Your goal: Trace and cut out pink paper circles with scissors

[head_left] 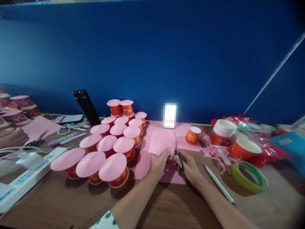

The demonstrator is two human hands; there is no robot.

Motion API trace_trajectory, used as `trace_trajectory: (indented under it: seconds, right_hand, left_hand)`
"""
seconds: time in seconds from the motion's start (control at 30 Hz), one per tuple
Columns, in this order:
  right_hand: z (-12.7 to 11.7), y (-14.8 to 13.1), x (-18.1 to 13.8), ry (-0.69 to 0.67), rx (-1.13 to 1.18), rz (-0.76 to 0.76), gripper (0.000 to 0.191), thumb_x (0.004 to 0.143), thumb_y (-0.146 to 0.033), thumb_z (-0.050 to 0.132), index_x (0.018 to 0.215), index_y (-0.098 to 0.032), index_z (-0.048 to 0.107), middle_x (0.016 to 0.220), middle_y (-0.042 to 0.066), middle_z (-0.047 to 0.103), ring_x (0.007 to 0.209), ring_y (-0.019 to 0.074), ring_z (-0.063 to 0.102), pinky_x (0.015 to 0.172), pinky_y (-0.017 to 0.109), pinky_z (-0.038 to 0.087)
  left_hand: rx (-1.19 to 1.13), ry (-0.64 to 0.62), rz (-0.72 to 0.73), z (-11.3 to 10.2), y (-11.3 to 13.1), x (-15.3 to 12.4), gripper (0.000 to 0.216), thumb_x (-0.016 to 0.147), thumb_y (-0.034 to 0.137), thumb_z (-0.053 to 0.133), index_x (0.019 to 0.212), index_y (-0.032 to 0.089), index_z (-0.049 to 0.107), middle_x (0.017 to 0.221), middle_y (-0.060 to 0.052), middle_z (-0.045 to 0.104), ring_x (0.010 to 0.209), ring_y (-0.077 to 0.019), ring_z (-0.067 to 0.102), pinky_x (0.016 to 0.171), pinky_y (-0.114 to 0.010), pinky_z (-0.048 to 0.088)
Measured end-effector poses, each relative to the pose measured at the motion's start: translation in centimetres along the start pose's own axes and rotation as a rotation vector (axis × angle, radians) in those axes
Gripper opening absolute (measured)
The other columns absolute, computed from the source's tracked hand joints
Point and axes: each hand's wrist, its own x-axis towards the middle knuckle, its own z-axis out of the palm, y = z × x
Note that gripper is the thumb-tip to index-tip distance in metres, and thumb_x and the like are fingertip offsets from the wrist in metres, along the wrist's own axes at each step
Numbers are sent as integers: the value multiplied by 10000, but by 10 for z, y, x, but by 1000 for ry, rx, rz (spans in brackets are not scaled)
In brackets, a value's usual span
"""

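Note:
My left hand (159,163) pinches the lower edge of a pink paper sheet (164,143), on which a round outline is drawn. In my right hand (187,163) is a pair of dark-handled scissors (179,159), its blades pointing away from me along the right side of the circle. Larger pink sheets (143,165) lie flat beneath both hands. Just beyond my right hand, a red paper cup (193,136) with gold print stands upside down on the pink paper.
Rows of upturned red cups topped with pink paper discs (113,167) fill the left. A black flask (86,106), power strip (30,178) and another person's hand (14,136) are farther left. Right are stacked cups (224,128), paper scraps (219,152), green tape (249,178), a white pen (219,184). A lit phone (170,116) stands behind.

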Motion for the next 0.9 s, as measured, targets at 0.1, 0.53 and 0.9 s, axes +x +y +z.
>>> trace_trajectory:
  seconds: [0.1, 0.53, 0.9]
  right_hand:
    - [0, 0, 0, 2, -3, 0, 434, 691, -485, 613, 996, -178, 570, 582, -24, 504, 458, 82, 427, 394, 186, 367]
    - [-1, -1, 0, -14, 23, 18, 429, 683, -473, 626, 997, -185, 571, 588, -26, 518, 428, 72, 424, 380, 183, 362]
    - [-1, 2, 1, -29, 14, 2, 429, 708, -475, 602, 1008, -172, 558, 576, -28, 505, 416, 67, 409, 377, 182, 361]
  left_hand:
    - [-7, 7, 18, 0, 1, 0, 258, 608, 356, 676, 637, 112, 596, 540, -15, 575, 459, -104, 516, 451, -216, 413]
    - [-10, 2, -4, 1, 4, -2, 288, 590, 376, 691, 619, 110, 586, 490, -7, 553, 417, -100, 498, 422, -214, 399]
    - [-4, -4, 27, 0, -1, 1, 281, 606, 371, 680, 642, 106, 593, 520, -13, 563, 437, -100, 503, 434, -212, 403]
